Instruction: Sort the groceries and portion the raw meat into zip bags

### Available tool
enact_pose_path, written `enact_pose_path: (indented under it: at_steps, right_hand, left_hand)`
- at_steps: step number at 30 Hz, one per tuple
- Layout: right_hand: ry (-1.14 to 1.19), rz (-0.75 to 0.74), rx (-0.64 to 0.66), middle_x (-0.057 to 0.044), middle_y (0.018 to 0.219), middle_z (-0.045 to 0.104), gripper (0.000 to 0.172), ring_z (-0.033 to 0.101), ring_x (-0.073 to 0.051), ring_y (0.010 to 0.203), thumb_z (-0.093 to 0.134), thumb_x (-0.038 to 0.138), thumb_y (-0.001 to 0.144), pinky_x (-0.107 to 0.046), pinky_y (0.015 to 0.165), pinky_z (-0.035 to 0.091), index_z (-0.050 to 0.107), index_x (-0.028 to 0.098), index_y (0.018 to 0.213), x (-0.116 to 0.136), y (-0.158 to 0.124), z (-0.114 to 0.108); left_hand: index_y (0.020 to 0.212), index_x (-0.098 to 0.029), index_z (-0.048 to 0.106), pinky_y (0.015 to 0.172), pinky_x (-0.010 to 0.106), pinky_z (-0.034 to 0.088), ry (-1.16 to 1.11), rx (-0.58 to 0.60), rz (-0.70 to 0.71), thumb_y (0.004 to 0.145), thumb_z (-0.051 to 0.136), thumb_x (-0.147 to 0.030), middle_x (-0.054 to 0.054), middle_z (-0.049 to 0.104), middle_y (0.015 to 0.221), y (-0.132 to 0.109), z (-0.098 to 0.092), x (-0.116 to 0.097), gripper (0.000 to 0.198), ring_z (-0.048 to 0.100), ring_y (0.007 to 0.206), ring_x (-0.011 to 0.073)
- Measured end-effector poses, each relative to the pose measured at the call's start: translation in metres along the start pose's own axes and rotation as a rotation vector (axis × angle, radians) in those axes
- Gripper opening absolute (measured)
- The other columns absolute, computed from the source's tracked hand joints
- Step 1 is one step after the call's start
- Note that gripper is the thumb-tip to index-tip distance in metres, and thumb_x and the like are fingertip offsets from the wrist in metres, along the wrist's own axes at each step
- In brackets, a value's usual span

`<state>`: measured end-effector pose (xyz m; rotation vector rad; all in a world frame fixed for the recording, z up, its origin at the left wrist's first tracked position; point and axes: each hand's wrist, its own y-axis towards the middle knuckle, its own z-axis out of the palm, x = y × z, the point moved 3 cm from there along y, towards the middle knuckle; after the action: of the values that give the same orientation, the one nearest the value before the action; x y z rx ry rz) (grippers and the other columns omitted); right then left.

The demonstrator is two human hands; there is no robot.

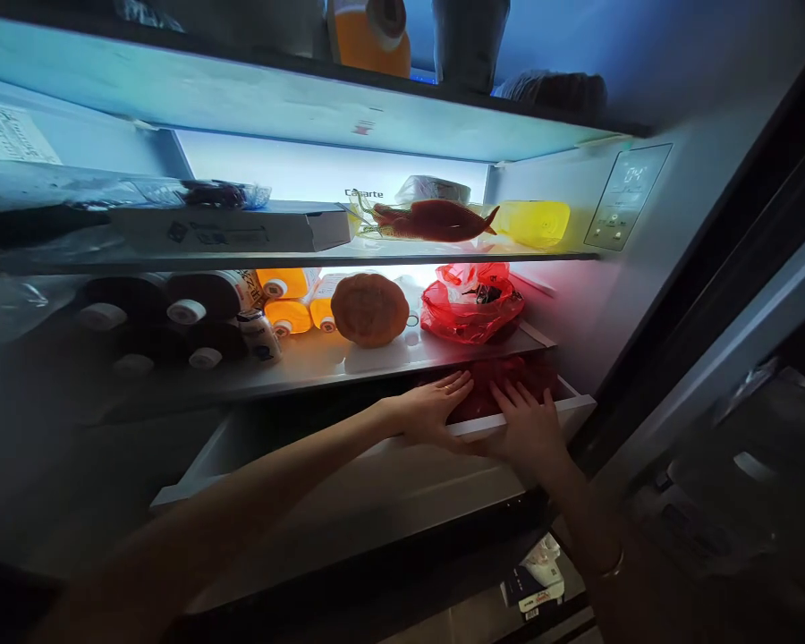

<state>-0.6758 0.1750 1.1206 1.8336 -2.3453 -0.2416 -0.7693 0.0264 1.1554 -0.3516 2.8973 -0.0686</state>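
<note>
A pulled-out fridge drawer [376, 465] sits below the lowest visible shelf. In its right end lies a dark red plastic bag [479, 394], its contents hidden. My left hand [436, 411] reaches in from the left with fingers stretched out, touching the bag's left side. Over the drawer's front rim, my right hand [527, 420] rests on the bag with its fingers spread. Both hands are close together, and neither is wrapped around anything. The left part of the drawer is in deep shadow.
Above the drawer, a shelf holds dark bottles [205, 295], orange drink bottles [288, 313], a can [260, 335], a round brown item [370, 309] and a bright red bag [473, 304]. Higher up are a white box [228, 228] and a yellow container [533, 222]. The fridge door [711, 376] stands right.
</note>
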Motion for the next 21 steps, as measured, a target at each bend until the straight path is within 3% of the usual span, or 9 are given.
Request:
enact_pose_path:
  at_steps: [5,9,12,15,17,21]
  right_hand:
    - [0.024,-0.019,0.078,-0.014,0.148,0.037,0.1,0.033,-0.039,0.134,0.06,0.074,0.061,-0.067,0.106,0.011,0.036,0.023,0.143,0.0,0.017,-0.004]
    - [0.079,-0.046,0.114,-0.017,0.141,0.045,0.107,0.038,-0.04,0.13,0.064,0.076,0.053,-0.068,0.105,0.017,0.04,0.02,0.141,0.003,0.025,-0.009]
    - [0.094,-0.036,0.011,-0.019,0.139,0.045,0.109,0.038,-0.039,0.129,0.065,0.076,0.051,-0.065,0.107,0.016,0.041,0.017,0.139,0.002,0.022,-0.013]
    - [0.071,-0.078,-0.073,-0.019,0.149,0.032,0.119,0.024,-0.039,0.138,0.064,0.077,0.051,-0.064,0.11,0.008,0.029,0.016,0.146,0.0,0.02,-0.015]
    - [0.079,-0.128,0.026,-0.017,0.151,0.028,0.121,0.018,-0.04,0.14,0.063,0.077,0.052,-0.067,0.109,0.007,0.022,0.017,0.149,-0.003,0.021,-0.013]
    - [0.101,-0.121,0.221,-0.016,0.151,0.029,0.118,0.02,-0.042,0.139,0.061,0.076,0.056,-0.07,0.106,0.014,0.02,0.018,0.15,-0.007,0.026,-0.009]
  left_hand:
    - [0.149,-0.005,0.01,0.117,0.037,0.017,-0.039,0.09,-0.026,0.068,0.058,-0.067,0.018,0.004,0.156,0.01,-0.007,0.013,0.112,0.012,0.145,0.0278]
    - [0.15,-0.007,0.01,0.116,0.035,0.018,-0.041,0.118,-0.048,0.07,0.058,-0.065,0.016,0.006,0.157,0.011,-0.009,0.015,0.11,0.015,0.145,0.0266]
    - [0.15,-0.007,0.01,0.117,0.036,0.016,-0.018,0.103,-0.046,0.073,0.056,-0.064,0.016,0.006,0.157,0.009,-0.007,0.012,0.106,0.011,0.145,0.0264]
    - [0.15,-0.009,0.01,0.117,0.038,0.015,-0.014,0.098,-0.058,0.075,0.054,-0.064,0.015,0.004,0.157,0.006,-0.003,0.009,0.103,0.008,0.146,0.0261]
    - [0.15,-0.01,0.009,0.117,0.038,0.016,-0.019,0.095,-0.053,0.075,0.054,-0.064,0.014,0.003,0.157,0.005,0.0,0.009,0.103,0.008,0.146,0.0261]
    - [0.151,-0.012,0.007,0.117,0.038,0.016,-0.041,0.08,-0.035,0.075,0.054,-0.064,0.013,0.001,0.157,0.004,0.003,0.01,0.103,0.007,0.146,0.0263]
